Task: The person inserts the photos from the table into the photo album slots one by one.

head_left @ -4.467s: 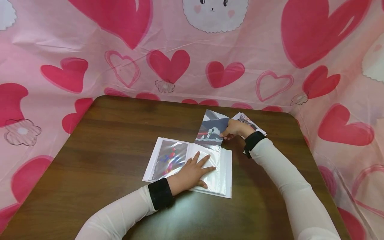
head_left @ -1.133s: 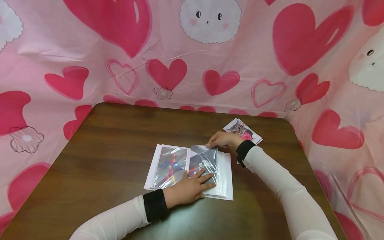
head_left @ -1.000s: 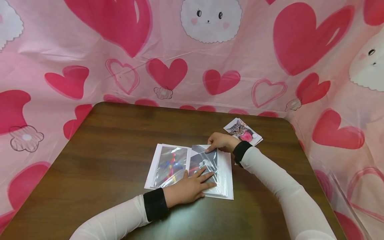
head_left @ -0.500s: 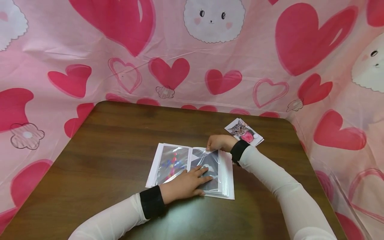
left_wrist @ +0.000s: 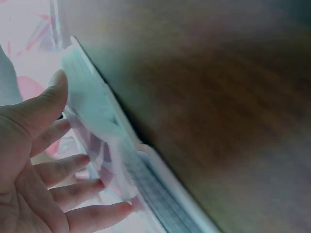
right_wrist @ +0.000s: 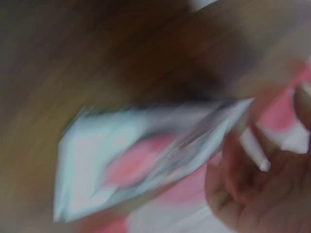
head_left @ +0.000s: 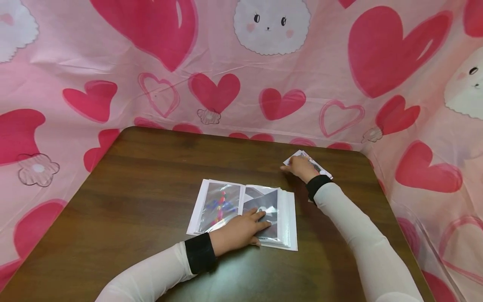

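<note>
A photo album lies open on the table. Its left pocket shows a colourful photo, and its right pocket a grey photo under clear plastic. Across the lower right page rests my left hand, fingers spread; the left wrist view shows those fingers straight beside the pages. At the back right, my right hand is over a small stack of photos, fingers loosely bent and partly covering the cat picture on top. The right wrist view, blurred, has the top photo next to the fingers.
The brown wooden table reaches back to a pink heart-print cloth that hangs behind it and along both sides. Bare tabletop lies left of the album and between it and the photo stack.
The grey photo has slid down from above the album into the right pocket. My right hand has let go of the pocket's top edge and moved right and back to the stack.
</note>
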### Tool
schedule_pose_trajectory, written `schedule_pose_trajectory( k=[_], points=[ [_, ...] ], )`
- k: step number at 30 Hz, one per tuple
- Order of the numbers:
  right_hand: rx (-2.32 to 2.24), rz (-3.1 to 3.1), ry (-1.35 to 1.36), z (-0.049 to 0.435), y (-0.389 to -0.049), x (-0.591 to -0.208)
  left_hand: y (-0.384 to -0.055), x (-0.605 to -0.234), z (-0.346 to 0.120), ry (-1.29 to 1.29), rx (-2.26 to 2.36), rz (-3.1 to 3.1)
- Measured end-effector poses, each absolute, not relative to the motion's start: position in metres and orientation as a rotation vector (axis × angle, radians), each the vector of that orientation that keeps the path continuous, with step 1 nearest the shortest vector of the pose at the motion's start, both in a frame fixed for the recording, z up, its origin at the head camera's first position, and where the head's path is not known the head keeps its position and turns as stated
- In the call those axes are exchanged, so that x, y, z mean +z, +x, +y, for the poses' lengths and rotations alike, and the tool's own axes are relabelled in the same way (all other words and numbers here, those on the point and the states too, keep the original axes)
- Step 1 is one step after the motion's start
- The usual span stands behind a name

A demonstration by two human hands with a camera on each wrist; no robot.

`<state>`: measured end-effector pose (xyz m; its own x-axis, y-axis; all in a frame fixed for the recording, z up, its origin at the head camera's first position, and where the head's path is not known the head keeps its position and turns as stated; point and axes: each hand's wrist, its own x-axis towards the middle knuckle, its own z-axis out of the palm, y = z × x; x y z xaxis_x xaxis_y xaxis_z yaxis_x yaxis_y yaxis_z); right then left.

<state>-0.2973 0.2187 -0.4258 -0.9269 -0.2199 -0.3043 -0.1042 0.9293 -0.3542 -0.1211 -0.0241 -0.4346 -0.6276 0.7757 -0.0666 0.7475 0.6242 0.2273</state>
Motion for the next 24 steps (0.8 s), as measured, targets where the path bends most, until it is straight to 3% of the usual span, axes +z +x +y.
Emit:
schedule_pose_trajectory(
  k=[5,17,21,24],
  points=[
    [-0.339,2.762,0.112,0.251,-0.305,-0.435,-0.116,-0.433,-0.022,1.265,0.1,2.719],
    [-0.32,2.663,0.423,0.259,-0.306,-0.43,-0.108,-0.431,-0.02,1.321,-0.014,2.813],
    [-0.356,2.693,0.494,0.267,-0.306,-0.432,-0.103,-0.425,-0.023,1.305,0.187,3.004],
    [-0.389,2.758,0.512,0.275,-0.309,-0.434,-0.103,-0.412,-0.037,1.091,0.529,3.15]
  ],
)
